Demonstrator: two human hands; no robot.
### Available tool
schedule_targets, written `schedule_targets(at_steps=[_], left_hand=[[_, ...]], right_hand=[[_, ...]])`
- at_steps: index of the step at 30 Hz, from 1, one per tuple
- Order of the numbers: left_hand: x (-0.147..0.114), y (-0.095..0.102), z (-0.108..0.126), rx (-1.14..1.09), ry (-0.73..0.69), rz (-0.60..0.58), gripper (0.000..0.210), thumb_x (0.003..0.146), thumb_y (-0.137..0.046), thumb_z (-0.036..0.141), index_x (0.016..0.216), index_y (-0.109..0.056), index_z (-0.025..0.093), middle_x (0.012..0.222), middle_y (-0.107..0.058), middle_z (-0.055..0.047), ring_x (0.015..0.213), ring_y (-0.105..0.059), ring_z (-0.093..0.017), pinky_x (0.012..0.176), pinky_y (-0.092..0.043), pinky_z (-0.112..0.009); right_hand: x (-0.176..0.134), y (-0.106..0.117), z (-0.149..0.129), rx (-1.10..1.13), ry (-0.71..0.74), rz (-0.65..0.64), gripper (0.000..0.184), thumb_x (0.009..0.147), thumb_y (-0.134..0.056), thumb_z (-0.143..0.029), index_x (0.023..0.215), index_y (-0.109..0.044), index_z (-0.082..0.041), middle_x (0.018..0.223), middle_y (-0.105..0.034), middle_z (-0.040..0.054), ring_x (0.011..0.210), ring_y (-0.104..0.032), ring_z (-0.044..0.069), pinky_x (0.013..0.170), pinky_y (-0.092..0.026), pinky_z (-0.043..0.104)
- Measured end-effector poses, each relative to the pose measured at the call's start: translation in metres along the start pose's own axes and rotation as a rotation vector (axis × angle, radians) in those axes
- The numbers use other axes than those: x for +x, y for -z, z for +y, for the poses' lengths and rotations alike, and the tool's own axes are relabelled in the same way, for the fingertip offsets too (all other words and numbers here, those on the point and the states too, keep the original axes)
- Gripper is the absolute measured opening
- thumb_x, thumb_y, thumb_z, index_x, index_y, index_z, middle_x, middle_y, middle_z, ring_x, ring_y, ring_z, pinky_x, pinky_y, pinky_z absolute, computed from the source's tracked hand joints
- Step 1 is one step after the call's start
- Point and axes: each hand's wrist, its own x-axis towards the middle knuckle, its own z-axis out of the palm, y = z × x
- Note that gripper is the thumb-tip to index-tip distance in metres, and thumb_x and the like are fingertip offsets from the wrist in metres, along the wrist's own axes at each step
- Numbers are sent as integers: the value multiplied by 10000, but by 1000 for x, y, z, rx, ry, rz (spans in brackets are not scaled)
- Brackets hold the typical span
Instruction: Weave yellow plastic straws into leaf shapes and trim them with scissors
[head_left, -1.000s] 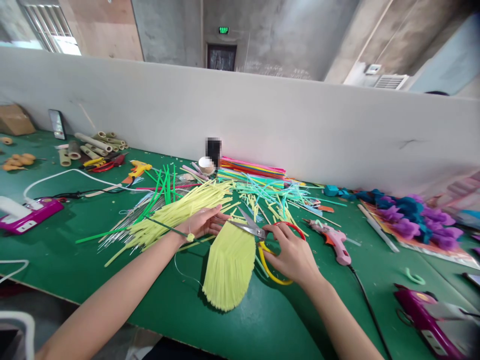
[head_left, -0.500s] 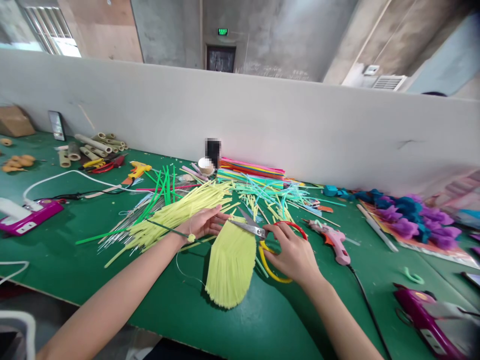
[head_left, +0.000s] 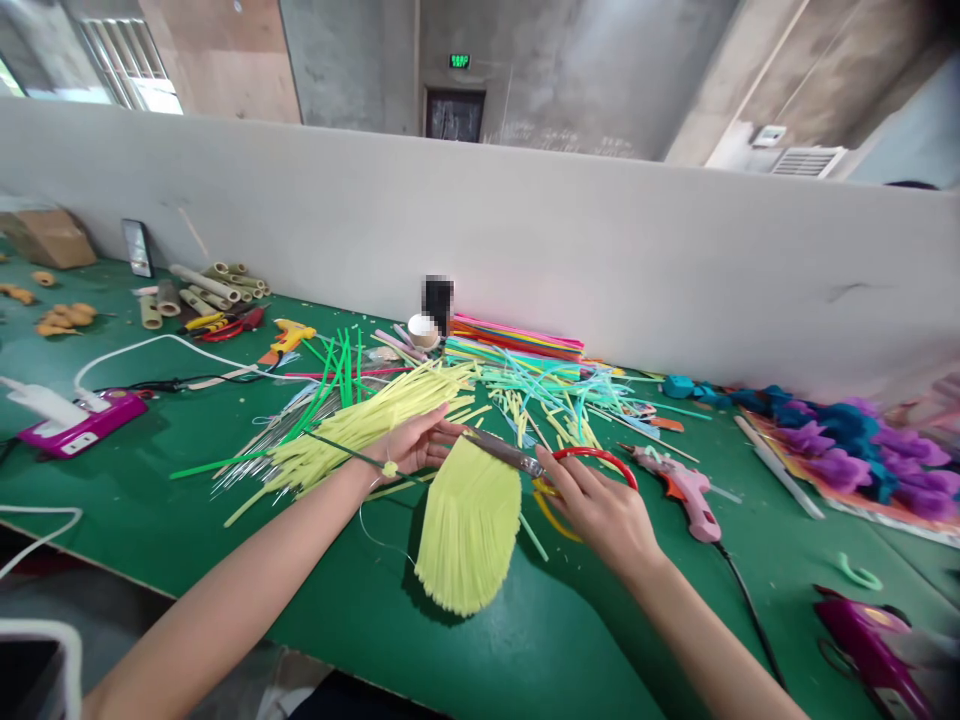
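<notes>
A pale yellow fan-shaped piece, made of fuzzy pipe cleaners laid side by side, hangs in front of me over the table. My left hand pinches its upper left edge; the fingertips are partly hidden behind it. In my right hand is a pair of scissors with red and yellow handles. Its blades look nearly closed and lie across the top edge of the yellow piece. A dark green stem with a small yellow knot crosses my left wrist, and a thin clear thread hangs below.
Yellow pipe cleaners lie in a heap behind my left hand. A pink glue gun is at the right, a yellow one at the back left. Power strips, bamboo tubes and purple flowers lie around the green table.
The scissors' blades have come together across the yellow piece's top edge, and the handles have drawn closer. My left hand keeps its hold. The view has shifted slightly left.
</notes>
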Motion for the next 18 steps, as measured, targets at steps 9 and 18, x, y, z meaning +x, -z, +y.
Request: schedule_targets(at_steps=[9, 18], left_hand=[[-3, -2, 2, -30, 31, -29, 486, 938, -437, 473, 991, -693, 63, 789, -743, -124, 600, -703, -152, 566, -553, -221], [0, 0, -6, -64, 51, -92, 445, 919, -490, 459, 961, -712, 75, 827, -751, -127, 630, -710, -146, 555, -543, -189]], right_hand=[[15, 13, 18, 80, 144, -19, 497, 885, -354, -26, 1308, -520, -228, 888, -689, 55, 665, -613, 154, 543, -418, 275], [39, 27, 24, 8, 180, -99, 301, 919, -381, -88, 998, -638, -222, 731, -644, 55, 660, -552, 163, 521, -319, 293]])
